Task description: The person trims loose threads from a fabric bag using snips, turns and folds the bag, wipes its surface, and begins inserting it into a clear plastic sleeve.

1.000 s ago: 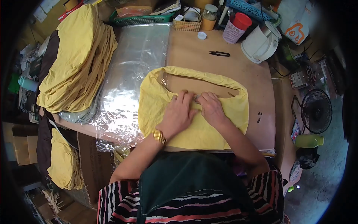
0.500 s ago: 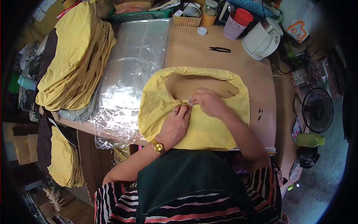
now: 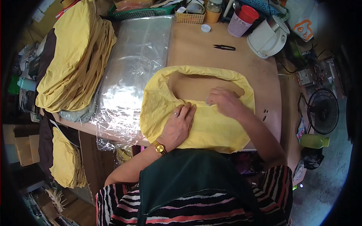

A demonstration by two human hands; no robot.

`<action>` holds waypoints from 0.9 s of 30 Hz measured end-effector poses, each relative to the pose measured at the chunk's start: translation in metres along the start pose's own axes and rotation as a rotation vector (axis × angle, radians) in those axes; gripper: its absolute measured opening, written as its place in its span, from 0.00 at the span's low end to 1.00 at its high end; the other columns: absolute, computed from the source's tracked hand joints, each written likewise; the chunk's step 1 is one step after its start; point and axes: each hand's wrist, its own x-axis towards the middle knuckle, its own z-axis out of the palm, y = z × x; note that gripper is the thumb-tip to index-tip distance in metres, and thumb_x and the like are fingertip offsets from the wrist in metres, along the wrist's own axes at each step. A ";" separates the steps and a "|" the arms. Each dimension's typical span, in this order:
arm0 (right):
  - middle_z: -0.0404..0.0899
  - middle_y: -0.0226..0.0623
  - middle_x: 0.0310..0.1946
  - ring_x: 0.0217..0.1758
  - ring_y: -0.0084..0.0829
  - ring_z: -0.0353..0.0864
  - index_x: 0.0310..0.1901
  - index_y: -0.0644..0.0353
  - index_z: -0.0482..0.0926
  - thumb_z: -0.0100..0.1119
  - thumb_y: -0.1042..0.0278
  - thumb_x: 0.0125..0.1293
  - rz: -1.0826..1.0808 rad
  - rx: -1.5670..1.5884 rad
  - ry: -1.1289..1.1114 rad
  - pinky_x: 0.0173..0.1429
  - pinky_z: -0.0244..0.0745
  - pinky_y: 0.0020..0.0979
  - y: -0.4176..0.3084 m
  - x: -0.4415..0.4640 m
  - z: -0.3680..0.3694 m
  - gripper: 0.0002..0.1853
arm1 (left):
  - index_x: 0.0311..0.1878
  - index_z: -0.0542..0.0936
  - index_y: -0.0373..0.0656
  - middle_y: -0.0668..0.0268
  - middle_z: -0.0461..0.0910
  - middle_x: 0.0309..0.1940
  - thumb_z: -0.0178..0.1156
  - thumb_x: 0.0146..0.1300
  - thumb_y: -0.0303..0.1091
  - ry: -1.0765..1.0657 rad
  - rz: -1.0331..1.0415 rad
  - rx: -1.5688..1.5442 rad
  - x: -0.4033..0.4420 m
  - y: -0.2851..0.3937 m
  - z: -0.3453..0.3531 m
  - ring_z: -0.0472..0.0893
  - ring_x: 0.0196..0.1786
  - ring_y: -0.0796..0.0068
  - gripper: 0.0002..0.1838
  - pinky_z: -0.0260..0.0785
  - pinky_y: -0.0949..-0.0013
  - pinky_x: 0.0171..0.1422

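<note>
A yellow cloth bag [image 3: 215,128] lies flat on the brown table, its long strap curving round an opening at the top. My left hand [image 3: 178,126], with a ring and a gold watch at the wrist, presses on the bag just below the opening's edge, fingers close together. Over the right part of that edge is my right hand [image 3: 225,102], its fingers pinched round a small whitish piece [image 3: 209,101] that is mostly hidden. What the piece is cannot be made out.
Clear plastic sheets [image 3: 139,56] lie left of the bag, beside a tall pile of yellow bags [image 3: 71,52]. Black thread snips [image 3: 224,47], a white cap [image 3: 205,28], a pink cup [image 3: 238,27] and a white kettle [image 3: 267,39] stand or lie further back. A fan [image 3: 323,111] is at right.
My right hand has moved right along the opening's edge, away from my left hand, with the whitish piece. My left hand has shifted slightly down and stays pressed on the cloth.
</note>
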 end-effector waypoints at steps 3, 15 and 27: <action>0.75 0.39 0.31 0.42 0.41 0.78 0.39 0.62 0.81 0.58 0.79 0.61 0.301 0.070 -0.027 0.44 0.73 0.37 0.006 0.025 -0.039 0.06 | 0.73 0.62 0.51 0.53 0.52 0.74 0.52 0.67 0.38 0.105 -0.011 0.148 0.004 0.012 -0.015 0.52 0.75 0.41 0.31 0.51 0.37 0.72; 0.74 0.43 0.45 0.46 0.44 0.77 0.49 0.52 0.75 0.72 0.70 0.48 0.659 -0.665 0.537 0.58 0.66 0.44 -0.003 -0.012 -0.044 0.25 | 0.58 0.72 0.42 0.50 0.66 0.63 0.67 0.51 0.32 0.533 -0.232 0.116 0.056 -0.054 -0.102 0.66 0.64 0.48 0.29 0.61 0.47 0.61; 0.65 0.45 0.23 0.28 0.53 0.68 0.26 0.61 0.60 0.49 0.90 0.38 0.445 -0.329 0.412 0.31 0.58 0.46 0.010 -0.080 -0.065 0.15 | 0.26 0.72 0.39 0.59 0.74 0.24 0.64 0.42 0.22 0.305 -0.140 -0.072 0.030 -0.116 -0.082 0.76 0.31 0.53 0.10 0.68 0.58 0.35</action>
